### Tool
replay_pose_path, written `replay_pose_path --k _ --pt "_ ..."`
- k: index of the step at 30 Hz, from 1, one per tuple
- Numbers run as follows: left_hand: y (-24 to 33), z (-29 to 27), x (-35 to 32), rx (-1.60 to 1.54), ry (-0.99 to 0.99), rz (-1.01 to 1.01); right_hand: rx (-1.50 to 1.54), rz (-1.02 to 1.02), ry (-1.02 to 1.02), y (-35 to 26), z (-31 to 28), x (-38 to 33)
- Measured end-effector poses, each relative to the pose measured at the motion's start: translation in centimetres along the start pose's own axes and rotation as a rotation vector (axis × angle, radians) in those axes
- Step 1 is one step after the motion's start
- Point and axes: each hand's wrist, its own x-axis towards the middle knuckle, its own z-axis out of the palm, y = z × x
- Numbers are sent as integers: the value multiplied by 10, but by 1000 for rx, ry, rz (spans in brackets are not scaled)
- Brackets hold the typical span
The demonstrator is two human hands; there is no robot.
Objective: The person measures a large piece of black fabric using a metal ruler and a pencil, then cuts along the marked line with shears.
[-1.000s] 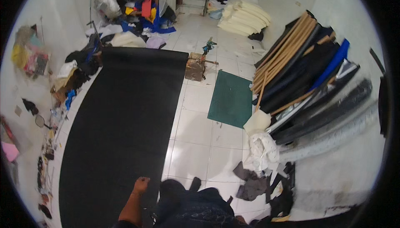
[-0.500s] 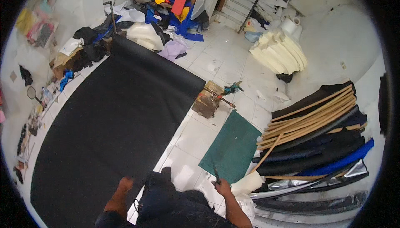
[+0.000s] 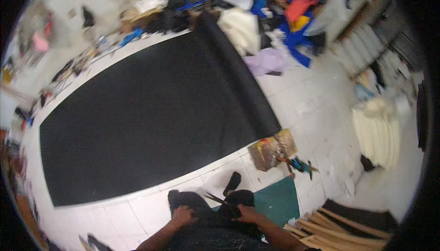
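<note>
Tiled floor (image 3: pixel 316 113), one wide black sheet (image 3: pixel 151 113), one pair of open scissors (image 3: pixel 216 198) gripped by right hand (image 3: pixel 250 215), left hand's (image 3: pixel 184 215) hold unclear

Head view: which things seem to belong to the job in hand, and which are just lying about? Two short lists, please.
Likely in the job:
scissors in the right hand
black fabric sheet
its roll
brown block at the roll's end

Apparently just lying about:
green sheet
lilac cloth
cream stack
</note>
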Motion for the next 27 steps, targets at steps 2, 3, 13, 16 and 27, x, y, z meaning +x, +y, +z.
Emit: replay_pose_path --k 2,3,13,16,27 --pt "32 2 -12 -71 122 -54 -90 -86 -157 5 -35 -4" --pt "42 16 -10 -133 29 -107 -115 -48 -206 9 -47 -11" --pt "101 202 -38 -849 1 331 67 78 -638 62 -94 -16" --pt "64 204 58 -843 -673 314 39 17 -388 113 -91 80" --pt "-112 155 316 -369 142 -27 387 118 401 309 -4 365"
